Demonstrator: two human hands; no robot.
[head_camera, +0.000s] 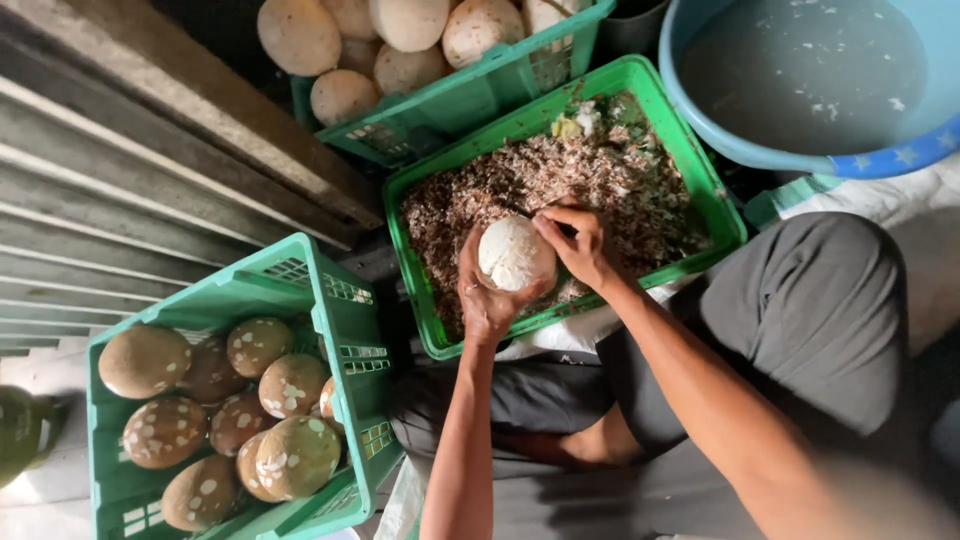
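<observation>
Left hand cups pale peeled coconut at frame centre; right hand pinches its upper edge. Risk: the smooth ball may slip into the green crate of shavings below.

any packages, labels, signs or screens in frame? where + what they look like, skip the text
No labels, signs or screens show; only open containers.
Green crate, lower left: rectangular, slotted walls, holds brown speckled round things.
Green crate, top centre: same kind, holds pale round things.
Green tray, centre: shallow, full of brownish peelings; left hand and right hand hold a white peeled ball over it.
Blue basin, top right: round, water inside.
</observation>
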